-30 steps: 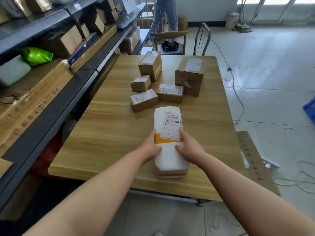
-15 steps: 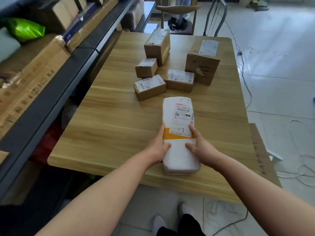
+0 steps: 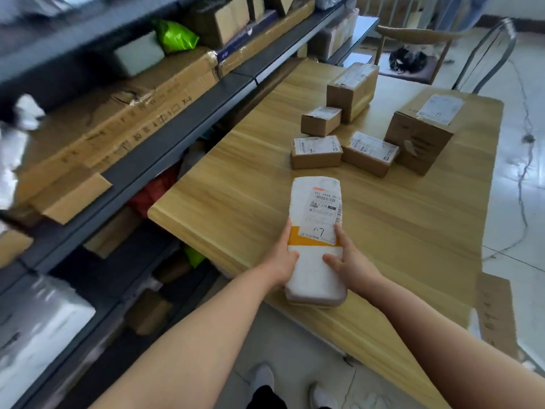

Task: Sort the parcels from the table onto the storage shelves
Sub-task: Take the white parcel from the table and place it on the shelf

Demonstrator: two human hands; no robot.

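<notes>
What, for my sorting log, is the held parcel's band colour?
Orange band on the white parcel; head view.

a long white parcel (image 3: 315,270) with an orange band and a printed label lies lengthwise at the table's (image 3: 236,187) near edge, left hand (image 3: 283,259) and right hand (image 3: 352,262) gripping its sides. further back on the table sit five labelled brown boxes: a flat box (image 3: 316,152) just beside a second flat box (image 3: 370,153), a small box (image 3: 321,121), an oblong box (image 3: 352,90) and a big box (image 3: 421,137). the shelves (image 3: 188,125) line the table's left side.

Black trousers (image 3: 267,399), white footwear (image 3: 263,378)
</notes>
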